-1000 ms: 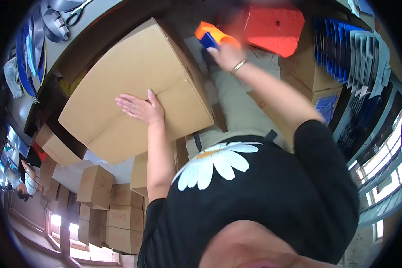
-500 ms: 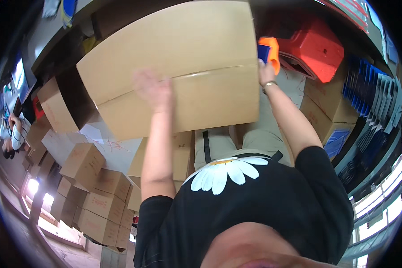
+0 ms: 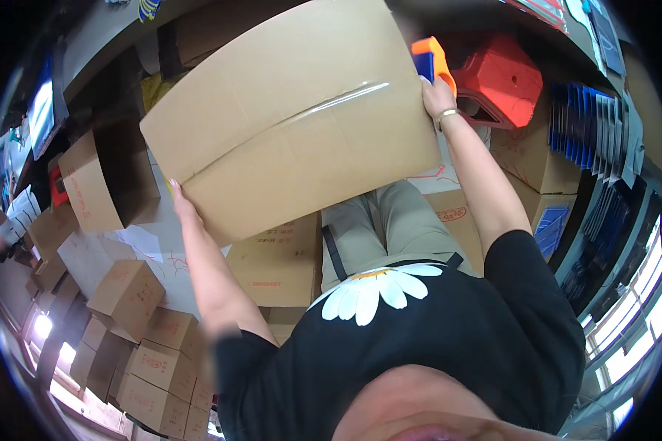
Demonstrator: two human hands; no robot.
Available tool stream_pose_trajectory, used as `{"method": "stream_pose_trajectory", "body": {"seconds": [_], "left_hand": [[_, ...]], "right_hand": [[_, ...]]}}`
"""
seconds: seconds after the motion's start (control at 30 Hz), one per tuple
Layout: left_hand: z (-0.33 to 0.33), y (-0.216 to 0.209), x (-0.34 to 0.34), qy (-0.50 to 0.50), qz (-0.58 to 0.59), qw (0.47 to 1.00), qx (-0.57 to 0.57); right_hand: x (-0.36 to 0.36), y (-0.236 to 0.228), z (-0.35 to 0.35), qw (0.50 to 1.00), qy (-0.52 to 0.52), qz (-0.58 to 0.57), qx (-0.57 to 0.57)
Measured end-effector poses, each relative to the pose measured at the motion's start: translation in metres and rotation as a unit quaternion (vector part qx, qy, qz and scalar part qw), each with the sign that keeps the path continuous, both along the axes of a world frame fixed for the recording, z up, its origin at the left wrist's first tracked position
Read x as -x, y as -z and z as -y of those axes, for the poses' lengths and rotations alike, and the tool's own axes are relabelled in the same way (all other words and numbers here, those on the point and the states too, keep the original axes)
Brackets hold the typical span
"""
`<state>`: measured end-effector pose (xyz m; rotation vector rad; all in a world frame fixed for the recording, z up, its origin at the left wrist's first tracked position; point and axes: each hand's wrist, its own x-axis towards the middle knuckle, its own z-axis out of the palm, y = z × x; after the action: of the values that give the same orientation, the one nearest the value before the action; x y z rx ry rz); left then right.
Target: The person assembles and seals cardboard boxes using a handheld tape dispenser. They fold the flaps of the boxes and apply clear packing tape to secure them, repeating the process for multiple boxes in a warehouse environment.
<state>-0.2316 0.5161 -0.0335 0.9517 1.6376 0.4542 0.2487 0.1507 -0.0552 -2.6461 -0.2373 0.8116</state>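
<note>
A large brown cardboard box (image 3: pixel 294 154) is tilted in front of me, a seam crossing its facing side. Along the right part of that seam runs a shiny strip that looks like clear tape (image 3: pixel 357 92). My left hand (image 3: pixel 184 208) grips the box's lower left edge, some fingers hidden behind it. At the right edge my right hand (image 3: pixel 439 98) is closed round an orange and blue tape dispenser (image 3: pixel 440 59), close against the box. How its fingers wrap the handle is partly hidden.
A red plastic housing (image 3: pixel 507 81) stands beyond my right hand. An open carton (image 3: pixel 88 184) sits at the left, with stacked cartons (image 3: pixel 158 367) nearer. Blue and grey sheets (image 3: pixel 588 132) are racked at right. Another person (image 3: pixel 15 220) is at the far left.
My left hand has moved from the middle of the box's face to its left edge. The box has turned, its right side rising, and my right hand with the dispenser has shifted slightly up.
</note>
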Motion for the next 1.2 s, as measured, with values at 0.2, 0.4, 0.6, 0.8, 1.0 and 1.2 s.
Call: {"method": "stream_pose_trajectory", "body": {"seconds": [0.2,0.4,0.6,0.8,1.0,1.2], "left_hand": [[0.095,0.006,0.046,-0.028,0.013,0.999,0.006],[0.14,-0.062,-0.063,0.135,-0.411,0.854,-0.288],[0.2,-0.125,-0.291,0.331,0.298,0.859,0.253],[0.205,-0.131,-0.333,0.438,0.304,0.765,0.36],[0.183,-0.111,-0.339,0.385,0.328,0.7,0.503],[0.193,-0.119,-0.361,0.399,0.216,0.807,0.378]], "right_hand": [[-0.025,-0.025,0.013,1.0,-0.029,0.0,-0.008],[-0.003,-0.121,0.076,0.884,0.137,-0.175,-0.411],[0.051,-0.194,0.089,0.805,0.055,-0.415,-0.42],[0.083,-0.198,0.073,0.815,0.083,-0.414,-0.396],[0.081,-0.186,0.059,0.816,0.081,-0.426,-0.382],[0.062,-0.185,0.058,0.825,0.051,-0.408,-0.388]]}}
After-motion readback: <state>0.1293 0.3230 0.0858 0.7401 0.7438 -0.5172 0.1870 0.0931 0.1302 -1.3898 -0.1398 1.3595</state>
